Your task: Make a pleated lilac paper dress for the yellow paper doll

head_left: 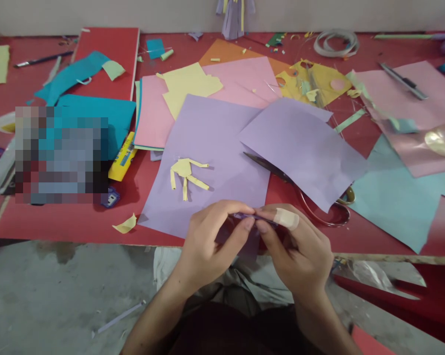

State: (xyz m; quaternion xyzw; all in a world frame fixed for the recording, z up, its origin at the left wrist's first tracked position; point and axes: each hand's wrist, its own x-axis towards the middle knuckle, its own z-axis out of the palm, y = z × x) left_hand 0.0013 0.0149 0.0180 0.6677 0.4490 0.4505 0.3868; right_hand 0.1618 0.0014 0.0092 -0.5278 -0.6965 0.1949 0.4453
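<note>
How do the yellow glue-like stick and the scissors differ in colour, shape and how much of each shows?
The yellow stick is bright yellow; the scissors have a dark blade and reddish handle. The stick is one straight bar, while the scissors end in finger loops. The stick is mostly visible; purple paper covers part of the scissors. Both lie on the red table.

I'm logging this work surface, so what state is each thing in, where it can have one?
Left hand: fingers pinching purple piece
Right hand: pinching too, one finger bandaged
Purple piece: held, shape mostly hidden
Yellow cutout: lying, strips spread
Scissors: partly covered, open or shut unclear
Tubing: coiled
Cutter: lying on pink paper, blade unclear
</note>
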